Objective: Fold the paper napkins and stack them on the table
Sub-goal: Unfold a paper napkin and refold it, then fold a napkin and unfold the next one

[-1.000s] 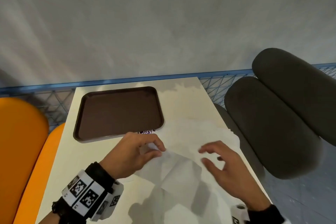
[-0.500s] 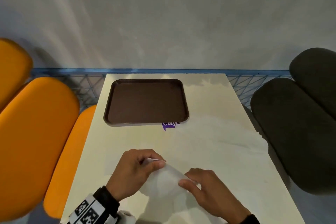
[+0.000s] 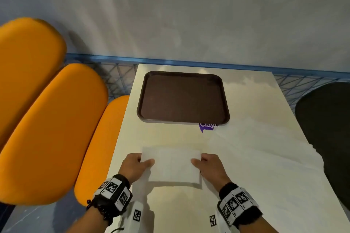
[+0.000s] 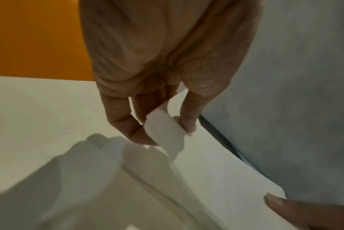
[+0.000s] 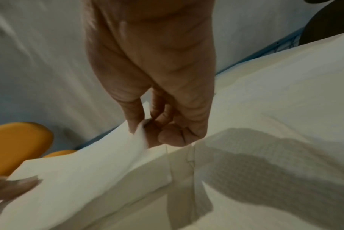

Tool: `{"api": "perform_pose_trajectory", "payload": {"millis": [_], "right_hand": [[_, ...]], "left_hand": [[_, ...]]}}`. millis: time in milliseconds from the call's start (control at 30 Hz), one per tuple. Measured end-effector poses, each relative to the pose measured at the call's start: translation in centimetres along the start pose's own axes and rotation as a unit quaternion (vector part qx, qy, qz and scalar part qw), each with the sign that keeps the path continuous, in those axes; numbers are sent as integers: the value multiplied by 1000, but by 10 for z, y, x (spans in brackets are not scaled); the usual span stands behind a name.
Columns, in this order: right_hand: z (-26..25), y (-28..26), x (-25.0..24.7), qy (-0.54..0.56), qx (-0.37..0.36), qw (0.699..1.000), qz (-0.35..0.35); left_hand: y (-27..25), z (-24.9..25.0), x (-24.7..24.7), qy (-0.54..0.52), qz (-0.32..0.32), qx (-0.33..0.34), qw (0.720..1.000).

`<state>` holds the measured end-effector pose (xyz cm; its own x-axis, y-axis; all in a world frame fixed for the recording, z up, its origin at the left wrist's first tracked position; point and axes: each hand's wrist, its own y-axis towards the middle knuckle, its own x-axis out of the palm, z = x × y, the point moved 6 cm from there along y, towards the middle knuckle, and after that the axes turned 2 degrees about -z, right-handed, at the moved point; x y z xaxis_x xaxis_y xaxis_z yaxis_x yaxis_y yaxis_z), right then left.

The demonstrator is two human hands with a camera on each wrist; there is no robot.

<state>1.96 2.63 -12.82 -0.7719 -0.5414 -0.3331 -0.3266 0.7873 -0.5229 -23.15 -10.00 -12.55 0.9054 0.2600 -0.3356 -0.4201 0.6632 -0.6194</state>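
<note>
A white paper napkin (image 3: 173, 165) is stretched flat as a rectangle just above the pale table (image 3: 189, 208), held at both short ends. My left hand (image 3: 141, 162) pinches its left edge between thumb and fingers, as the left wrist view shows at the napkin's corner (image 4: 163, 130). My right hand (image 3: 202, 162) pinches the right edge, seen close up as the napkin's edge (image 5: 100, 168) leaving the fingers. More white napkin sheet (image 3: 265, 157) lies spread over the table's right side.
A dark brown tray (image 3: 182, 98) sits at the far middle of the table, with a purple sticker (image 3: 207, 126) at its near edge. Orange seat cushions (image 3: 47, 128) run along the left. A dark cushion (image 3: 329, 138) is on the right. A grey wall stands behind.
The hands gathered the loose napkin, then moved apart and pulled it out into a flat rectangle. The head view has swung left and down.
</note>
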Motion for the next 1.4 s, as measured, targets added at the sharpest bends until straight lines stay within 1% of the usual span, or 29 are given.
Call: {"api": "perform_pose_trajectory", "payload": {"millis": [100, 167, 267, 467, 567, 667, 800, 1100, 1200, 1400], "right_hand": [[-2, 25, 7, -16, 29, 998, 51], [-2, 35, 14, -41, 47, 995, 72], [-1, 41, 20, -79, 54, 991, 98], [11, 46, 27, -125, 90, 983, 103], [6, 49, 32, -139, 89, 979, 119], [-6, 56, 37, -159, 89, 975, 124], [-14, 68, 39, -184, 94, 972, 114], [-14, 66, 36, -104, 57, 985, 127], [-15, 65, 36, -111, 55, 984, 131], [-13, 69, 37, -177, 80, 972, 129]], "left_hand": [[25, -13, -9, 38, 50, -18, 998], [33, -14, -13, 84, 82, -26, 993], [39, -12, -11, 119, 109, -22, 987], [50, -15, -5, 141, 140, -41, 979], [56, -6, -8, 170, 153, -40, 973], [67, 2, -14, 178, 167, -38, 969], [79, 5, -21, 170, 172, -42, 969], [91, 1, -26, 191, 164, -32, 967], [93, -2, -30, 193, 164, -35, 967], [97, -4, -30, 183, 166, -29, 969]]}}
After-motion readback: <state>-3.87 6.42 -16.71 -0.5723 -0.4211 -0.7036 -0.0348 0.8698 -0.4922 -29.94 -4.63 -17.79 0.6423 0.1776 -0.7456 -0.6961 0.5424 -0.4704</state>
